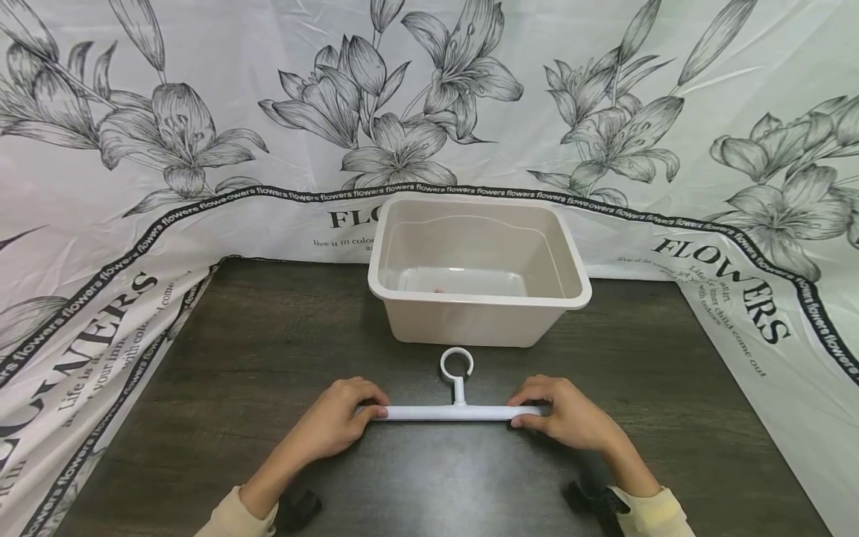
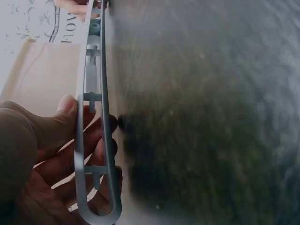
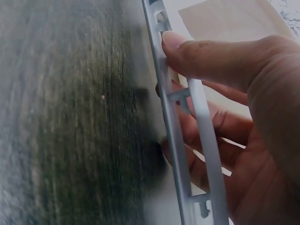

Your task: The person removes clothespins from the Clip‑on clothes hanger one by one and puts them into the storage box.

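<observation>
A white plastic hanger [image 1: 436, 412] lies crosswise between both hands, low over the dark table, its round open hook [image 1: 456, 364] pointing away from me. My left hand [image 1: 345, 419] grips the left end of the bar, thumb on the near side and fingers behind. At the other end my right hand [image 1: 564, 412] pinches the bar between thumb and fingers. In the left wrist view the hanger [image 2: 79, 154] shows a narrow frame with a rounded end and small inner hooks. The right wrist view shows the hanger's frame [image 3: 206, 136] against the right thumb and fingers.
Just beyond the hanger stands a beige plastic bin [image 1: 463, 321], with a small reddish thing on its floor. A flower-printed white cloth [image 1: 295, 231] hangs behind and along both sides of the dark wooden table [image 1: 282, 313].
</observation>
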Motion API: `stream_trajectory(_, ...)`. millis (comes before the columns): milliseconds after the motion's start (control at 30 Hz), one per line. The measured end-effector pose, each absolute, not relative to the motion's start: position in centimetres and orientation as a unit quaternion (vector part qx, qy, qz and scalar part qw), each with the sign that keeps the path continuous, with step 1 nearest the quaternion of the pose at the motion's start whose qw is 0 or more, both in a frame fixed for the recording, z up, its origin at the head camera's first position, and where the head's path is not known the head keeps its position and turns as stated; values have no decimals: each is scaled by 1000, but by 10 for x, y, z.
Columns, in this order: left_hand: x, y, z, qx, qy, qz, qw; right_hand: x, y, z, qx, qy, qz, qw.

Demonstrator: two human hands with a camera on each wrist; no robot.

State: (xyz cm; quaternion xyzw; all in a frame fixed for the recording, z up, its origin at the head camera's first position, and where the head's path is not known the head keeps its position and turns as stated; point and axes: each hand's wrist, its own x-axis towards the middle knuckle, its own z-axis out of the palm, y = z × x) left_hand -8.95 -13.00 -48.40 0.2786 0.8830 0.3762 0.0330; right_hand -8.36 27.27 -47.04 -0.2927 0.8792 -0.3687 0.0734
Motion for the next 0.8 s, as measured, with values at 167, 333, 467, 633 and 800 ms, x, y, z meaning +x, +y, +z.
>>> stream_trajectory(167, -86, -130, -483, 292, 877, 377, 49, -80, 271, -470, -290, 878, -371, 81)
stream_trajectory(333, -84, -130, -483, 285, 882, 369, 61, -79, 270, -470, -286, 877, -372, 100)
stream_trajectory(467, -86, -135, -481, 277, 882, 374, 67, -80, 274, -469, -279, 879, -372, 104)
stream_trajectory(633, -91, -149, -479, 252, 893, 369, 52, -82, 290, -466, -262, 895, -353, 73)
stream_trajectory(800, -99, -169, -479, 210, 911, 355, 16, -83, 309, -460, -215, 928, -303, 34)
